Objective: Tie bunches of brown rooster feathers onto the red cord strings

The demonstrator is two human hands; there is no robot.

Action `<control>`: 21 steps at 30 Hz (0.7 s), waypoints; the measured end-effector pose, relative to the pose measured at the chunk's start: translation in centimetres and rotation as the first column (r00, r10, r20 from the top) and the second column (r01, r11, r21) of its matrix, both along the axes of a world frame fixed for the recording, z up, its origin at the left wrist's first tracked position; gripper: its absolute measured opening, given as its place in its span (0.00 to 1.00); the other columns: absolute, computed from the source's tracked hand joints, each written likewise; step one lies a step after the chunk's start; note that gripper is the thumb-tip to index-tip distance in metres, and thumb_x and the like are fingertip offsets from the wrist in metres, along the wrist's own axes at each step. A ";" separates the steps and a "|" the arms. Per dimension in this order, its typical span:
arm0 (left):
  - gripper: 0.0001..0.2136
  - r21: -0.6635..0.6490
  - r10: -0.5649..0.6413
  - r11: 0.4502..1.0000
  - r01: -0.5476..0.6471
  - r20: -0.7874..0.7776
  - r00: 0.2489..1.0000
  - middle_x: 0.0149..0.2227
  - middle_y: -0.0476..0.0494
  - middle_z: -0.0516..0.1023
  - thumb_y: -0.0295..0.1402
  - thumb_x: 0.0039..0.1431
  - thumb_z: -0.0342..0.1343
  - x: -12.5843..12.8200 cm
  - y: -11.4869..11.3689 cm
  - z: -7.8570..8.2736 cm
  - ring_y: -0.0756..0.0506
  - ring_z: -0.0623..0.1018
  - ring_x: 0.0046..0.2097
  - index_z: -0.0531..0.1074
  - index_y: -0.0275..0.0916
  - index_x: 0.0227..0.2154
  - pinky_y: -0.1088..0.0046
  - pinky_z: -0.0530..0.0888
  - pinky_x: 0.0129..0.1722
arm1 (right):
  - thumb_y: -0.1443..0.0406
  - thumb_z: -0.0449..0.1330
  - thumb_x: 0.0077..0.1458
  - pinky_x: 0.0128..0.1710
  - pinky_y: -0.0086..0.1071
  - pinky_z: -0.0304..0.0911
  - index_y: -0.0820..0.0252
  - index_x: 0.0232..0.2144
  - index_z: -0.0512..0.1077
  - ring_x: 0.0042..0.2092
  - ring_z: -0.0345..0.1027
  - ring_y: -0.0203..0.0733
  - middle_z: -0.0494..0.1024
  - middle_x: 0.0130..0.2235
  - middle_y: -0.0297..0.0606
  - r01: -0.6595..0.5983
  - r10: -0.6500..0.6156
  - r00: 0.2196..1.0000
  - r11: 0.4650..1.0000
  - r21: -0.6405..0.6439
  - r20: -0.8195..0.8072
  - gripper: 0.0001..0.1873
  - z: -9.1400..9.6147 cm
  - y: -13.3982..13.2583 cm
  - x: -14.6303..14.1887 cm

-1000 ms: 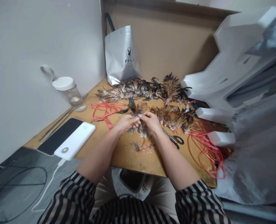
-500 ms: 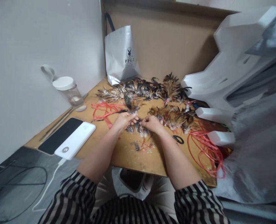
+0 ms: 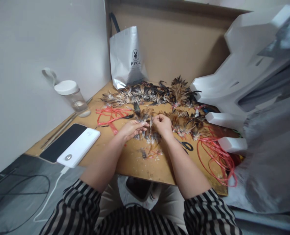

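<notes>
My left hand (image 3: pixel 133 128) is closed, pinching the lower end of a small feather bunch (image 3: pixel 144 115) whose brown and dark tips fan out above the fingers. Just to its right, my right hand (image 3: pixel 162 124) is curled in a pinch; whatever lies between its fingertips is too small to make out. Below both hands lie loose greyish feathers (image 3: pixel 151 138). A brown feather row (image 3: pixel 190 122) runs to the right of my right hand. Black-handled scissors (image 3: pixel 187 146) rest beside my right forearm, their blades partly hidden by it.
Red plastic strips (image 3: pixel 111 115) lie at left, and more red strips (image 3: pixel 217 160) at right. A long feather pile (image 3: pixel 145 93) spans the back before a silver bag (image 3: pixel 127 58). A bottle (image 3: pixel 72 98), phone (image 3: pixel 63 142) and white power bank (image 3: pixel 79 147) stand left; white foam (image 3: pixel 218 85) borders the right.
My right hand has moved up and slightly right, away from the feathers below. My left hand has shifted a little right, still on the feather bunch. More of the scissors shows.
</notes>
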State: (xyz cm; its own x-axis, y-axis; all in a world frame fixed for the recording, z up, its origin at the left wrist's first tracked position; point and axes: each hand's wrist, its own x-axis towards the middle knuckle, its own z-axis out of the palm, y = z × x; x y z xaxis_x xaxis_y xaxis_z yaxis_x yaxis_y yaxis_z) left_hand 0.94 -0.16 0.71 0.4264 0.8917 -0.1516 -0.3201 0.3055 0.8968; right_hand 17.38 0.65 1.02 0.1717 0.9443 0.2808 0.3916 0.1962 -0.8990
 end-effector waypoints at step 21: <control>0.05 -0.133 -0.056 0.984 0.115 0.387 0.920 0.27 0.42 0.73 0.20 0.51 0.52 -0.7 0.0 0.4 0.58 0.71 0.25 0.72 0.28 0.29 0.89 0.66 0.21 | 0.58 0.64 0.39 0.14 0.21 0.36 0.62 0.25 0.66 0.16 0.43 0.22 0.64 0.21 0.27 -0.639 0.360 0.566 0.760 -0.119 -0.742 0.15 1.5 -1.3 -1.4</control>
